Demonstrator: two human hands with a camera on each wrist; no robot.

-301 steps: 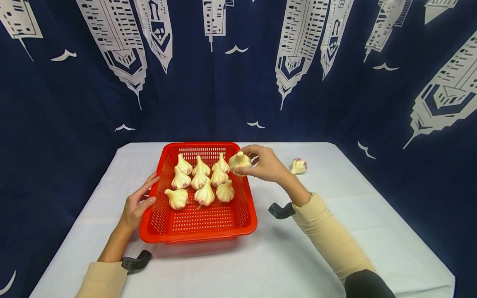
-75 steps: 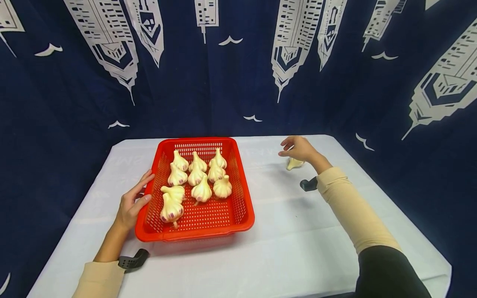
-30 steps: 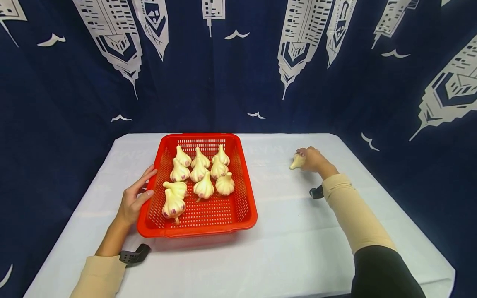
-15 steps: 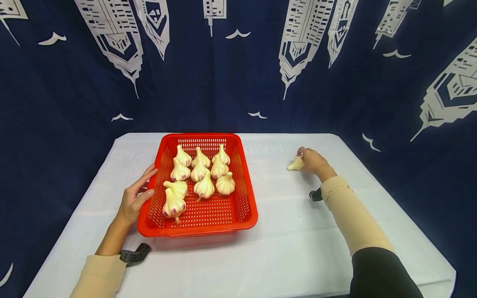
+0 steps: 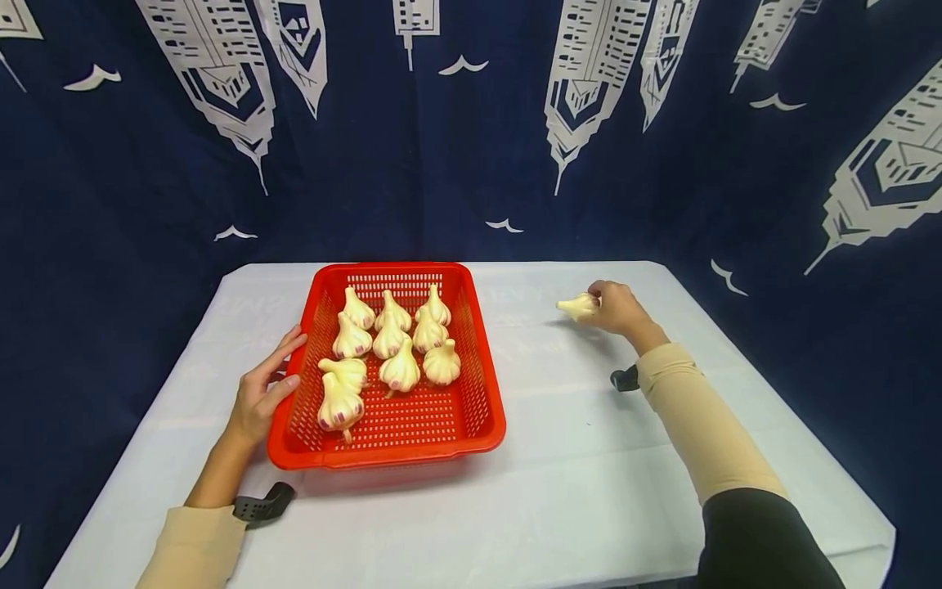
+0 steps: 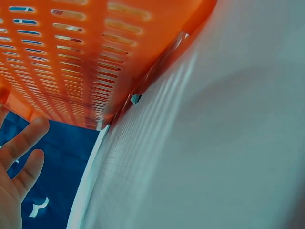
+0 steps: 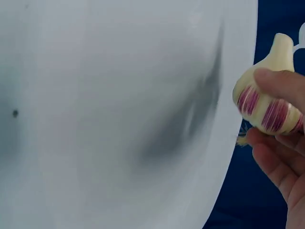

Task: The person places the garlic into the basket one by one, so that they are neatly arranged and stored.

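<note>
My right hand (image 5: 616, 311) pinches a cream garlic bulb (image 5: 579, 307) between thumb and fingers, raised off the white cloth at the right. In the right wrist view that garlic bulb (image 7: 267, 95) shows purple streaks, its neck pointing up. My left hand (image 5: 257, 401) rests against the left rim of the red plastic basket (image 5: 397, 458), its fingers nearly straight. From the left wrist, the fingers (image 6: 24, 143) look extended by the slotted wall of the basket (image 6: 71, 62). Inside the basket, several garlic bulbs (image 5: 401, 368) stand close together, with one more (image 5: 341, 405) near the front left.
A white cloth (image 5: 552, 491) covers the table. Behind it hangs a dark blue curtain (image 5: 441, 164) with white building prints. A black wrist mount (image 5: 265, 503) sits on the left forearm, another (image 5: 625, 379) on the right.
The bulb held over the basket ten seconds ago is no longer in my hand; one now lies at its front left. My right hand has grasped the bulb on the table and lifted it.
</note>
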